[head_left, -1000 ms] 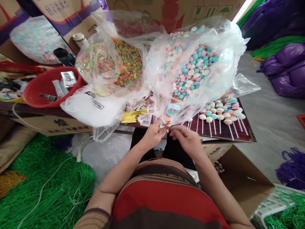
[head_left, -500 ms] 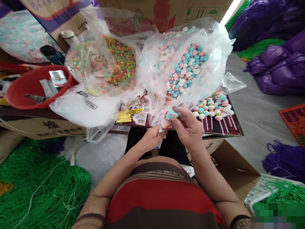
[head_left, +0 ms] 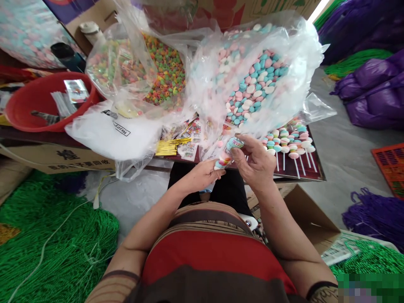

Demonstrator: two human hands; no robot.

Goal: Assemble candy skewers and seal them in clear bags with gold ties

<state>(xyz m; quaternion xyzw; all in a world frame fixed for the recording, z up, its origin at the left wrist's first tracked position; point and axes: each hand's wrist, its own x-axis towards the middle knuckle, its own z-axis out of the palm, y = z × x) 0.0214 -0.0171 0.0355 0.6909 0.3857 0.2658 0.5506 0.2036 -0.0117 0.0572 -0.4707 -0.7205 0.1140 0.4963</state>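
Both my hands hold one candy skewer (head_left: 227, 153), a stick of pink, white and blue sweets inside a clear wrapper with a printed label. My left hand (head_left: 202, 174) pinches its lower end. My right hand (head_left: 257, 162) is closed round its upper part, thumb on the label. Just beyond them stands a big clear bag of pink, white and blue candies (head_left: 252, 80). Finished skewers (head_left: 288, 145) lie in a row on the dark board (head_left: 311, 174) to the right.
A bag of coloured ring candies (head_left: 164, 71) stands left of the first bag. Gold twist ties (head_left: 170, 147) and printed labels (head_left: 192, 147) lie on the board. A red basin (head_left: 28, 107) sits at the left. Green netting (head_left: 47, 235) and purple bags (head_left: 375, 97) lie around; a cardboard box (head_left: 315, 219) is at my right.
My right hand moved onto the skewer's upper part and closed round it. The skewer rose a little and tilted; my left hand stayed at its lower end.
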